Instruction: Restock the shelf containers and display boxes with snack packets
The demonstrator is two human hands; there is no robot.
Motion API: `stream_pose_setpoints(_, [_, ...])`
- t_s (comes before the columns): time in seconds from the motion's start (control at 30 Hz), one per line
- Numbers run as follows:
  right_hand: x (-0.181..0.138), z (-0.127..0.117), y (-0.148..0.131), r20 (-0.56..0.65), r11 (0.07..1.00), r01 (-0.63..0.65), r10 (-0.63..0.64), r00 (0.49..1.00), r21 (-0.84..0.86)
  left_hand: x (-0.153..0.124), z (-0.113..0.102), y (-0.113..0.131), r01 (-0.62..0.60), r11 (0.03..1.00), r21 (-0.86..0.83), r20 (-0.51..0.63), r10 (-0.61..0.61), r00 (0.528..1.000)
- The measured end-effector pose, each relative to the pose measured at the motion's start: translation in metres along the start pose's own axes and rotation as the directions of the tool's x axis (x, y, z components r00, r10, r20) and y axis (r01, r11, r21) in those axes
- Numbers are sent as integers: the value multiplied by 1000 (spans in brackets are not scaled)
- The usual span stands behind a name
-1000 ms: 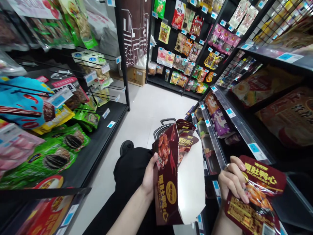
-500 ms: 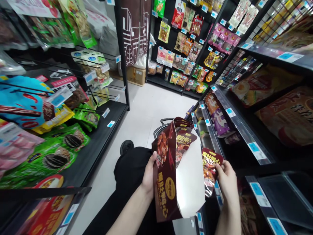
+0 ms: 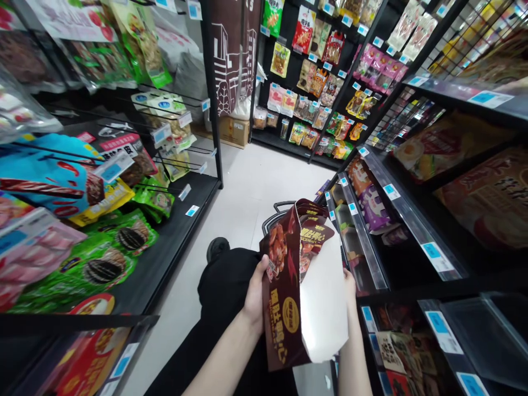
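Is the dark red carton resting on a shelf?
No: the left hand grips the carton by its printed side, the right hand is against its white side, off the shelves.

A snack shop: black shelves (image 3: 173, 247) with hanging snack packets (image 3: 313, 82) and blue price tags (image 3: 433, 252).

One head-worn camera looks forward and steeply down along the aisle floor (image 3: 243, 192). It sits close above the left hand (image 3: 252, 294), the right hand (image 3: 350, 283) and the snack carton (image 3: 284, 313) at bottom centre. The left shelf (image 3: 165, 258) and right shelf (image 3: 412, 231) flank the view, and a far rack (image 3: 305, 82) closes it.
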State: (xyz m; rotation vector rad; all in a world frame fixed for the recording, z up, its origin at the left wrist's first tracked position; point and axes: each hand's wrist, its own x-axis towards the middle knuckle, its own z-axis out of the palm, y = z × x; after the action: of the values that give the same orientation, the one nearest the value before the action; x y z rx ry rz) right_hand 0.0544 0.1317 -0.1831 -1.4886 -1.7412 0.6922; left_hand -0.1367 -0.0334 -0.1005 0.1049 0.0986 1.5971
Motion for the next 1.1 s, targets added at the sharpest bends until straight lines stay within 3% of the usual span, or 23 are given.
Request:
stream_pose_setpoints(0.17, [12, -27, -34, 9, 992, -8, 7, 1000, 125, 3, -6, 0, 3, 1000, -5, -18, -3, 1000])
stream_pose_setpoints(0.23, [2, -44, -66, 19, 970, 108, -115, 993, 217, 3, -9, -1, 20, 1000, -3, -72, -20, 997])
stream_pose_setpoints(0.3, [-10, -58, -104, -6, 916, 309, -318, 948, 254, 3, -13, -2, 35, 999, 4, -141, -34, 989])
stream_pose_setpoints(0.4, [-20, -70, -155, 19, 831, 541, -548, 836, 130, 2, -15, -3, 48, 999, 15, -202, -44, 978])
stream_pose_setpoints(0.5, [-18, -69, -179, 120, 806, 590, -581, 805, -47, 2, -13, -3, 56, 998, 30, -207, -49, 977])
stream_pose_setpoints(0.63, [-14, -63, -174, 119, 867, 499, -494, 861, -11, 0, -9, -3, 92, 994, 55, -241, -76, 968])
stream_pose_setpoints(0.73, [-23, -64, -166, 56, 856, 422, -457, 888, 298, -1, -8, -3, 96, 994, 56, -240, -80, 967])
stream_pose_setpoints(0.83, [-31, -72, -165, -75, 671, 283, -322, 944, 685, 0, -9, -3, 84, 996, 20, -196, -79, 977])
stream_pose_setpoints(0.9, [-29, -80, -164, -106, 516, 182, -173, 979, 837, 0, -11, -2, 80, 997, 5, -189, -78, 979])
stream_pose_setpoints(1.0, [-18, -89, -159, -16, 304, 47, -104, 994, 951, 0, -13, -1, 84, 996, 6, -177, -81, 981])
stream_pose_setpoints(1.1, [-12, -91, -152, 89, 216, -52, -169, 982, 975, 0, -14, 0, 78, 997, 7, -119, -76, 990])
